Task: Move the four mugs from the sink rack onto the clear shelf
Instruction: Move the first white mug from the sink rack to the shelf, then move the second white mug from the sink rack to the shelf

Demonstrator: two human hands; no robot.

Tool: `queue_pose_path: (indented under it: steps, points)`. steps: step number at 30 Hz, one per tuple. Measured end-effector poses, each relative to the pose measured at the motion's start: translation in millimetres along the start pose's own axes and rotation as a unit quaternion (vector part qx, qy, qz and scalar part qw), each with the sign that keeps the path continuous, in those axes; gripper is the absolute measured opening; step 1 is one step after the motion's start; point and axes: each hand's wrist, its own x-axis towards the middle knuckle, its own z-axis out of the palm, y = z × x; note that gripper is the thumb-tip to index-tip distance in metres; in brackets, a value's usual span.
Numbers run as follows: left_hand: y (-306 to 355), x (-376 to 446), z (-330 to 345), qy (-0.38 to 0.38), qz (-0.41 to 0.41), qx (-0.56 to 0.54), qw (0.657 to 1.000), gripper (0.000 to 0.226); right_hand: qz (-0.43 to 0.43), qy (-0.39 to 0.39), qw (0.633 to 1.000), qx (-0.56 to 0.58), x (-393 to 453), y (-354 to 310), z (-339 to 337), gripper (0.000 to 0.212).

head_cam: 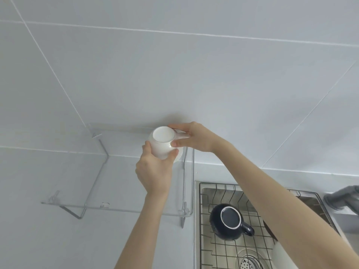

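1. Against the pale grey tiled wall [194, 74], a clear acrylic shelf on wire brackets [124, 208]: one, rigid but likely slick, so a glazed mug could skate on it. No mug seen standing on it except the one being placed.
2. Stainless steel sink [196, 220] with a wire grid rack [223, 251]: one each. Only part of the rack is in view.
3. Round dark navy ceramic mug [226, 222]: one, upside down on the rack, handle pointing right. Probably moderately heavy, hard, chips on impact. Best taken by the handle or round the body.
4. Round white glazed ceramic mug [162, 144]: one, inverted, base up, held over the back right area of the shelf. Whether its rim touches the shelf, cannot tell. Smooth glaze, possibly wet, so slippery.
5. Left hand [155, 171]: clamped round the white mug's body from below.
6. Right hand [194, 138]: fingers closed on the handle side.
7. Mugs visible: two of four. The other two are out of view.
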Motion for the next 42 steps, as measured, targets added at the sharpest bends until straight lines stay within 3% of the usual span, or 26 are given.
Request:
queue_pose_path:
  steps: [3, 5, 8, 10, 13, 16, 18, 20, 22, 24, 31, 37, 42]
  points:
    - [3.6, -1.1, -6.0, -0.054, -0.008, -0.030, 0.998, 0.055, 0.011, 0.049, 0.999, 0.007, -13.5, 4.3, -4.6, 0.052]
    - [11.5, -10.3, -13.1, -0.064, -0.016, -0.045, 0.997, 0.067, 0.021, 0.113, 0.990, 0.078, -35.1, 10.4, -16.2, 0.044]
    - [29.6, -47.1, -20.5, -0.002, 0.121, -0.115, 0.986, 0.052, 0.044, 0.197, 0.959, 0.200, -89.0, 31.4, -34.3, 0.033]
    - [35.3, -81.3, -15.2, -0.038, 0.204, -0.150, 0.967, 0.036, 0.069, 0.236, 0.942, 0.227, -131.9, 52.1, -38.2, 0.026]
    - [29.0, -139.7, 5.3, -0.237, 0.165, -0.173, 0.942, 0.029, 0.144, 0.276, 0.927, 0.211, -203.0, 93.1, -32.3, 0.020]
    - [7.2, -190.4, 37.3, -0.468, 0.048, -0.110, 0.876, 0.035, 0.241, 0.307, 0.904, 0.174, -265.2, 137.9, -18.3, 0.018]
    - [-10.6, -216.3, 62.4, -0.563, -0.026, -0.046, 0.824, 0.052, 0.299, 0.330, 0.885, 0.135, -294.7, 162.6, -6.3, 0.016]
    - [-23.6, -238.9, 86.1, -0.608, -0.067, -0.008, 0.791, 0.071, 0.348, 0.335, 0.870, 0.104, -314.5, 181.3, 5.0, 0.016]
    - [-28.9, -255.0, 103.8, -0.622, -0.073, 0.023, 0.779, 0.082, 0.397, 0.313, 0.859, 0.081, -325.5, 195.7, 14.2, 0.026]
    - [-30.4, -267.0, 116.9, -0.621, -0.081, 0.025, 0.779, 0.076, 0.434, 0.281, 0.852, 0.080, -333.2, 211.8, 22.9, 0.032]
    - [-35.4, -279.3, 141.8, -0.550, -0.099, 0.022, 0.829, 0.065, 0.447, 0.324, 0.825, 0.125, -341.7, 239.2, 37.0, 0.032]
    - [-6.5, -238.2, 104.3, -0.518, -0.030, 0.004, 0.855, 0.064, 0.351, 0.346, 0.862, 0.121, -323.6, 182.3, 17.5, 0.026]
    - [21.1, -166.6, 28.8, -0.426, 0.035, -0.037, 0.903, 0.100, 0.194, 0.342, 0.906, 0.158, -270.5, 95.2, 3.4, 0.020]
